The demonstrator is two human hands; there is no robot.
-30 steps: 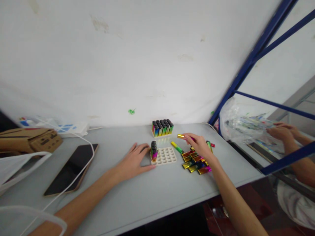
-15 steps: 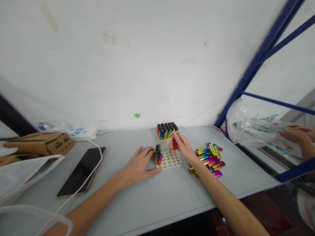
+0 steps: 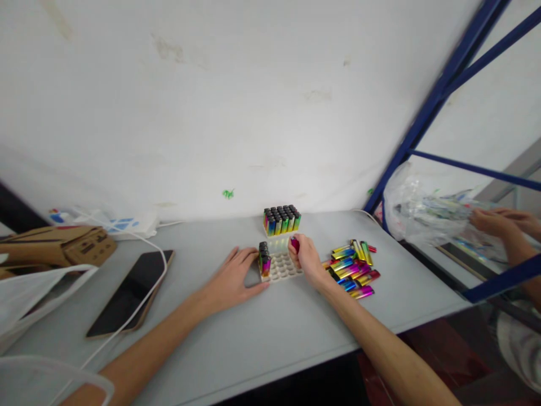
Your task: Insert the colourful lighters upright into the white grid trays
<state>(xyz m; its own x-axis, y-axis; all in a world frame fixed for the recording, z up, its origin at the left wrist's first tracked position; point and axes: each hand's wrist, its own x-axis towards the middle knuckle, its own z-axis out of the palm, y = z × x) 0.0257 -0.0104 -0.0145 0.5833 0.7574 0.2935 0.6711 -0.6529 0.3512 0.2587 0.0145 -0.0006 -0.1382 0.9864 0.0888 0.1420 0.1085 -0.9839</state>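
Note:
My left hand (image 3: 231, 277) lies flat and open on the grey table (image 3: 262, 332), fingertips touching the left side of a white perforated tray (image 3: 282, 269). A few rainbow-coloured lighters (image 3: 264, 260) stand in the tray's left column. My right hand (image 3: 307, 260) is closed on a red lighter (image 3: 295, 244), held upright over the tray's right side. A loose pile of shiny lighters (image 3: 353, 267) lies just right of that hand. A full tray of lighters (image 3: 280, 220) stands behind, near the wall.
A phone (image 3: 132, 291) with a white cable lies at the left, next to a cardboard box (image 3: 59, 245) and a white bag (image 3: 29, 296). A blue metal frame (image 3: 426, 124) stands at the right; beyond it another person's hands (image 3: 502, 223) handle a clear plastic bag (image 3: 418, 211).
My right hand picked a lighter from the pile at the right and carried it left to the white tray. My left hand stayed by the tray.

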